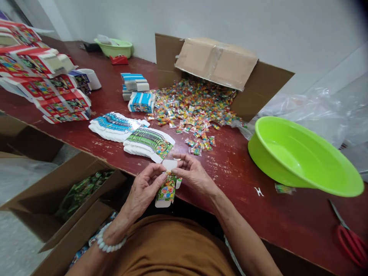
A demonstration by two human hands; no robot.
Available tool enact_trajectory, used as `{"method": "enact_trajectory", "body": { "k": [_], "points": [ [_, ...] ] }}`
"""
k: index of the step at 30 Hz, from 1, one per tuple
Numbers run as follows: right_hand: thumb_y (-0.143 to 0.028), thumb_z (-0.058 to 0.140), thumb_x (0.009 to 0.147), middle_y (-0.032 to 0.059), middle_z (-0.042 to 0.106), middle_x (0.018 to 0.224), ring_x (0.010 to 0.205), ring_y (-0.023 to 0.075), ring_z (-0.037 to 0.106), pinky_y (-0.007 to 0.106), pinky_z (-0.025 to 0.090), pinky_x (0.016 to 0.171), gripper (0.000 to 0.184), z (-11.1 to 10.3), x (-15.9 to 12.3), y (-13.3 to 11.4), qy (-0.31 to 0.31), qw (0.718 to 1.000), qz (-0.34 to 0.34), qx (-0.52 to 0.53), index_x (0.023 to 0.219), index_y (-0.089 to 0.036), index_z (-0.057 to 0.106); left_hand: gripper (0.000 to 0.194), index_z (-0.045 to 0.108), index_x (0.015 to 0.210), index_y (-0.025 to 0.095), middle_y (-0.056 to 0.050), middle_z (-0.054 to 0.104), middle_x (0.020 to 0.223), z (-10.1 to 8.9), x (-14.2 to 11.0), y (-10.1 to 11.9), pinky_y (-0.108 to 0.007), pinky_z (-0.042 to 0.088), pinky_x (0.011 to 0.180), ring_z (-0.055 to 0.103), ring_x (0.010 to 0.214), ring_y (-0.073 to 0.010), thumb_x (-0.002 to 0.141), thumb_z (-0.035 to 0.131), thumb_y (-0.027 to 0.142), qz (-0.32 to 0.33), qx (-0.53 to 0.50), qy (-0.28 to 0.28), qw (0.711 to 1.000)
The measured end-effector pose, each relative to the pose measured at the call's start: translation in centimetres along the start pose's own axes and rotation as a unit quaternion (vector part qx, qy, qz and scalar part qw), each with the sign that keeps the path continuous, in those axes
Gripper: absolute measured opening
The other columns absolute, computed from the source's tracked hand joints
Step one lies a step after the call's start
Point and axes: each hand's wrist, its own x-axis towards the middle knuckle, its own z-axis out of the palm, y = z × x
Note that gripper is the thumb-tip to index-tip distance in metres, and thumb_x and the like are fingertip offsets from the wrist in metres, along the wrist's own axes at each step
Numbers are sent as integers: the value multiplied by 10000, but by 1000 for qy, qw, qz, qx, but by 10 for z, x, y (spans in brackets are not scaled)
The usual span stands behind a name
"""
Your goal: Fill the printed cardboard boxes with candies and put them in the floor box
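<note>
Between my two hands, just off the table's front edge, is a small green printed candy box [166, 191] with its white end flaps sticking out. My left hand [146, 186] grips its left side near the top, thumb on the printed face. At the upper right, my right hand [193, 172] pinches the box beside its raised white flap. Just beyond my hands lies a fanned stack of flat green boxes [148, 142], overlapping a stack of flat blue boxes [115, 124]. Small wrapped candies [198, 143] lie loose to the right of these stacks.
A tipped cardboard carton [215, 63] spills a heap of candies [192, 101]. A lime-green basin [301, 157] and red-handled scissors [349, 237] are at right. Bundled red boxes [61, 96] pile up at left, blue bundles [140, 101] behind. Open cartons [83, 191] stand below the table edge.
</note>
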Motion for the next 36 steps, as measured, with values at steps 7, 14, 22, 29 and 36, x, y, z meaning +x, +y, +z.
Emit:
{"method": "enact_trajectory", "body": {
  "k": [7,14,22,29,36],
  "points": [
    [-409,732,839,18,665,792,731,158,598,280,475,688,205,4,-11,6,37,972,-161,-164,828,-205,718,592,529,1143,208,-22,730,811,5,-6,-2,-275,558,586,700,633,-185,781,740,627,-144,-127,-43,980],
    [-445,758,809,8,691,731,637,133,588,264,482,620,294,6,-7,-2,-11,994,-44,-101,740,-174,667,725,513,1388,197,-9,700,652,9,-7,-5,-220,489,464,622,472,-143,877,554,711,-143,-94,-41,984],
    [-320,805,698,60,777,923,742,145,665,287,534,717,187,10,3,-16,-16,999,-15,-41,731,-160,714,882,478,1485,180,-39,711,650,3,-1,-6,-235,480,436,610,449,-156,841,520,782,-119,-57,-70,989],
    [-344,688,863,6,685,796,746,141,617,270,476,701,195,3,-4,-17,-104,979,-103,-140,760,-182,657,874,448,1525,220,-32,712,667,-4,1,-6,-243,498,442,614,468,-163,845,539,762,-115,-12,-73,991],
    [-132,624,849,24,681,945,853,151,601,282,466,811,68,7,-8,-7,-95,915,-203,-335,862,-196,644,721,551,1389,245,10,674,651,7,0,-14,-218,477,390,587,422,-139,847,580,720,-129,-38,-5,991]
  ]
}}
